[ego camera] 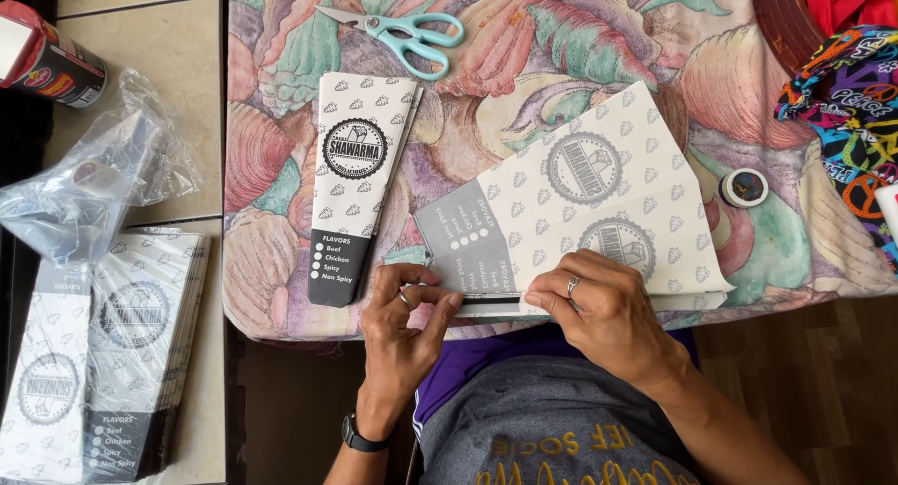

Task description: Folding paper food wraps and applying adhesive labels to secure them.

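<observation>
A flat, white and grey printed paper sleeve (599,195) lies on the flowered cloth (580,45) at the near edge of the surface. My left hand (404,321) pinches its near left edge with the fingertips. My right hand (603,307) presses on the same near edge, fingers flat on the paper. A folded, tapered sleeve (354,181) of the same print lies to the left of my hands. A ring shows on each hand, and a dark watch (360,438) on my left wrist.
Light blue scissors (407,31) lie at the far edge of the cloth. A small tape roll (745,188) sits at the right. On the tiled floor to the left are a stack of flat sleeves (103,354), a clear plastic bag (89,190) and a red-capped can (47,59).
</observation>
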